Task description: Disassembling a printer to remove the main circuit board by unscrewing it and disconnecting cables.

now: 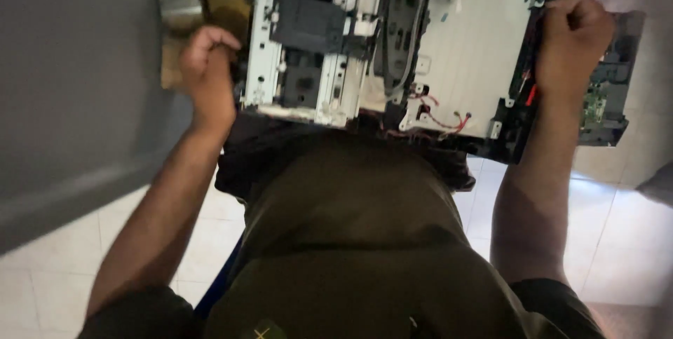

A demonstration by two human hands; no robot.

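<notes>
- Nearest: olive shirt fills the lower middle; both forearms run up from it, over pale floor tiles.
- Stripped machine chassis held out in front at chest height, its near edge just above the shirt. It works as an open shell; the innards are exposed.
- Inside, left part: two pale metal rails running lengthwise, with a dark block bridging them.
- Inside, right part: flat white plate; red wires loop at its near edge.
- Left hand: fingers curled tight round the chassis's left edge.
- Right hand: closed in a fist on the chassis's right edge, thumb on top.
- Just beyond the right hand: green circuit board hanging off the dark frame on that side.
- Far left: large grey panel, blurred; cannot tell what it belongs to.
</notes>
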